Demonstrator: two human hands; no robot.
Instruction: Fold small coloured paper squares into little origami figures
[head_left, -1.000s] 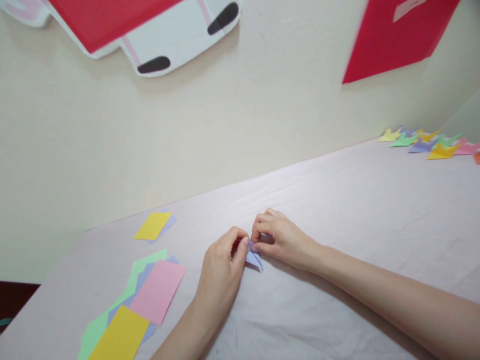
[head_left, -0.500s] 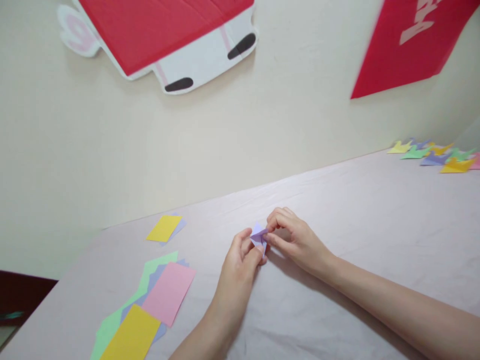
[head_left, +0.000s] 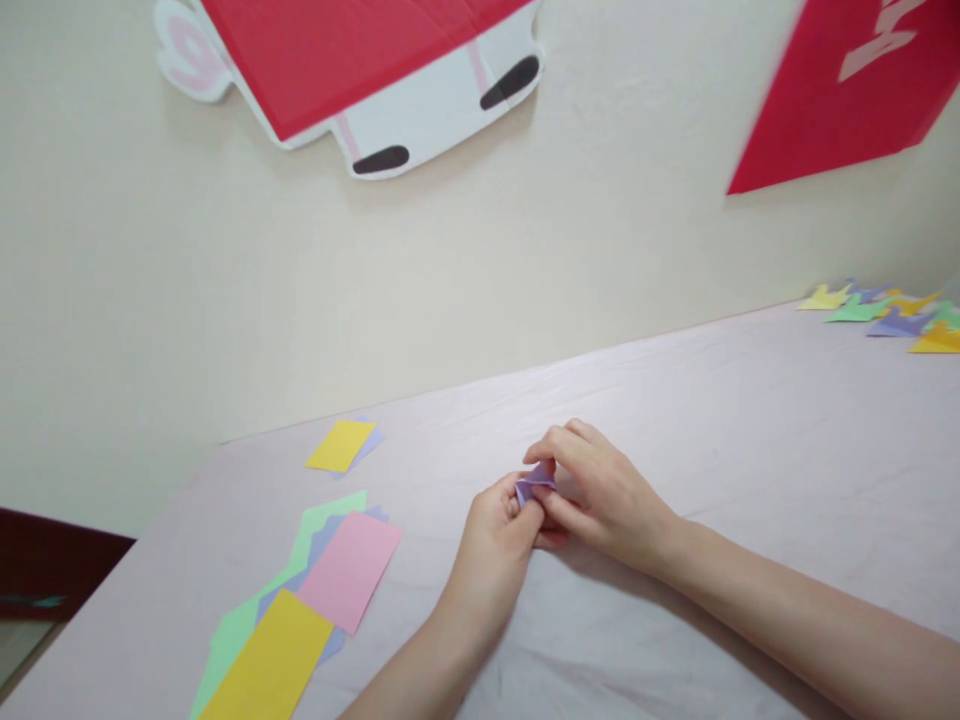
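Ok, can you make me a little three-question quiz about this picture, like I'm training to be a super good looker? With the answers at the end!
1. True or false: the origami birds are at the left edge of the picture.

2. Pick one. What colour is the folded paper held between the left hand and the right hand?
A. green
B. purple
C. orange

3. Fill in the gap: in the small pair of sheets nearest the wall, the ____ sheet lies on top.

Key:
1. False; the origami birds are at the right.
2. B
3. yellow
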